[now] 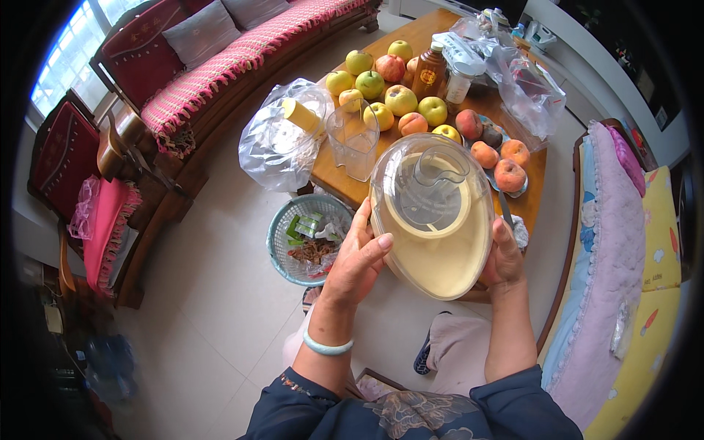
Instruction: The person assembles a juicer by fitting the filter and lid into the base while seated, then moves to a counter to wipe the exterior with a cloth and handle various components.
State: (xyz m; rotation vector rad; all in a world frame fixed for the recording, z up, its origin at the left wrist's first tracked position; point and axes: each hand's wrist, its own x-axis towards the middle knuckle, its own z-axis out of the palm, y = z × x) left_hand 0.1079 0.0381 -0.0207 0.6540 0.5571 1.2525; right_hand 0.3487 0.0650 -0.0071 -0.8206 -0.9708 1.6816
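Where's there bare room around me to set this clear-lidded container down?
Most room: floor between the blue basket and red armchair. The table shows bare wood at its far end, beyond the fruit, and narrowly right of the peaches. Crowded: its middle, with fruit and a brown bottle, and far right, under plastic bags.

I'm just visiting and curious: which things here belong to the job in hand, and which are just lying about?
In the job:
- oval cream container with a clear top, held between the left hand and right hand

Apparently just lying about:
- yellow-green fruit
- peaches
- brown bottle
- grey cushions

Cannot tell: clear jug.
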